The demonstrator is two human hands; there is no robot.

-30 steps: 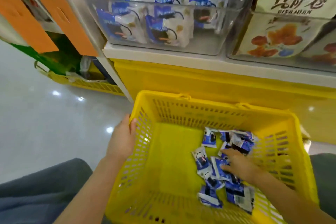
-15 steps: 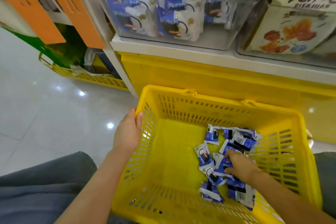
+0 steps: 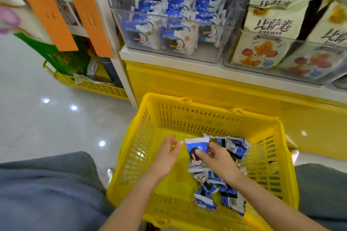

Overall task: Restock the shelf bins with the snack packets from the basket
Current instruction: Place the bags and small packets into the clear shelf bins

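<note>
One packet (image 3: pixel 197 148) pinched by fingers of right hand (image 3: pixel 219 157), left hand (image 3: pixel 167 154) slack, above basket (image 3: pixel 206 107) beside glossy floor (image 3: pixel 47 127).

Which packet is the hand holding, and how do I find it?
Find the yellow basket below the shelf; blue-and-white packets are heaped in its right side. The held packet is pinched in the right hand, raised above the heap.

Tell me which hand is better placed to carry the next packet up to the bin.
Right. The right hand pinches a packet above the basket. The left hand is open beside it and holds nothing.
</note>
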